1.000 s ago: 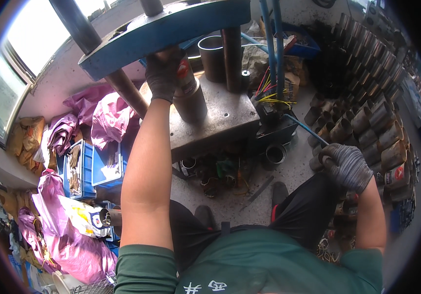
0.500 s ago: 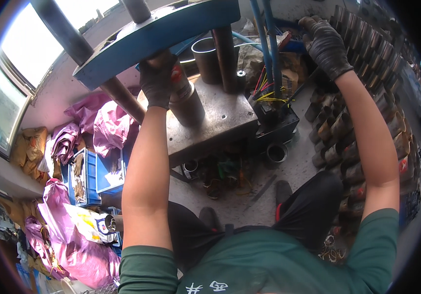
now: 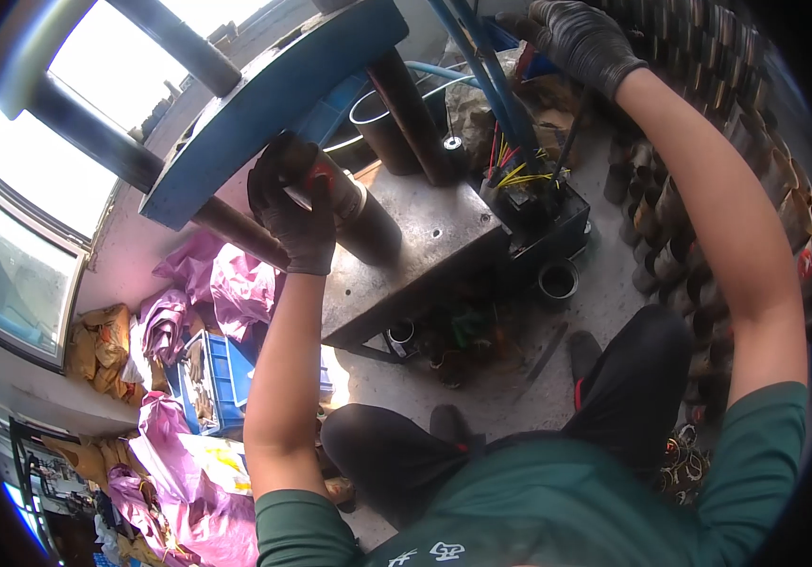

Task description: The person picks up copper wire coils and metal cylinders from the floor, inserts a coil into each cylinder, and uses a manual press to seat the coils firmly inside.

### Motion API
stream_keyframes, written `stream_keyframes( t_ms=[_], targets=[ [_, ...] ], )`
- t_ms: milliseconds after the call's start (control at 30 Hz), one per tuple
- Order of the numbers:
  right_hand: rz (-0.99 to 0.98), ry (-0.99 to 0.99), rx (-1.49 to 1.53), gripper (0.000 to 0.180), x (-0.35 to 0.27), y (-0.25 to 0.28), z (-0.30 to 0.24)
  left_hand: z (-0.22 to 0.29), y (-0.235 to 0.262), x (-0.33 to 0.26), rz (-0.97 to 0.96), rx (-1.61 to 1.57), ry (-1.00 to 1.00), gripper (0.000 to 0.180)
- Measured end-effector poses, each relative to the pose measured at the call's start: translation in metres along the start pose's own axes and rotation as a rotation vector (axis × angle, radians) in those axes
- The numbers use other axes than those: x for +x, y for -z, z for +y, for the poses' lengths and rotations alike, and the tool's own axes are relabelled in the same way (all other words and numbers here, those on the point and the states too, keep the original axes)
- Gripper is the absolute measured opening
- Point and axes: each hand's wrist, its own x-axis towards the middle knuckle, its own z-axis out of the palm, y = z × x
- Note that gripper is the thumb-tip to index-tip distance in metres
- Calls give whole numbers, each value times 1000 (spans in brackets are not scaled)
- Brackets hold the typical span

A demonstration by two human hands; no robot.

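Observation:
My left hand point(image 3: 294, 213), in a dark work glove, wraps round the upper part of a metal cylinder point(image 3: 368, 227) with a red patch near its top. The cylinder stands slightly tilted in view on the steel bed point(image 3: 425, 227) of a press, below its thick blue crosshead point(image 3: 283, 104). My right hand point(image 3: 583, 42), gloved too, is raised at the far right, beyond the blue hoses point(image 3: 486, 71). Its fingers are curled, and what they close on is hidden. A dark rod point(image 3: 571, 128) runs up toward that hand.
A wider open pipe point(image 3: 382, 128) stands behind a press column point(image 3: 410, 123). Several metal sleeves point(image 3: 680, 217) are stacked along the right. At left lie pink sacks point(image 3: 188, 491) and a blue crate point(image 3: 226, 378). Coloured wires point(image 3: 519, 170) come out of a black box point(image 3: 552, 227).
The view has shifted and turned, so the press sits further left and tilts more. My left hand stays at the cylinder's top; my right hand stays raised at the far right.

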Motion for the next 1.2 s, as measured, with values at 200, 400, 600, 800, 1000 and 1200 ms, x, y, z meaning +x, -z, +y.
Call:
stream_keyframes(
  t_ms=[200, 400, 600, 800, 1000, 1200],
  targets=[
    [0, -34, -21, 38, -1, 6, -5, -12, -7, 36, -323, 387, -93, 25],
    [3, -46, -9, 38, -3, 2, -9, -19, -13, 20, -441, 781, -300, 14],
    [11, -56, -5, 39, -2, -3, -11, -27, -1, 4, -575, 487, 116, 26],
    [15, -100, -44, 40, -2, -4, 2, -37, 0, 6, -529, 302, 100, 30],
    [21, -131, -68, 41, -5, -9, 10, -60, -5, 2, -562, 229, 157, 42],
    [25, -149, -57, 42, -5, -8, 9, -92, 1, -10, -624, 236, 98, 38]
  ],
)
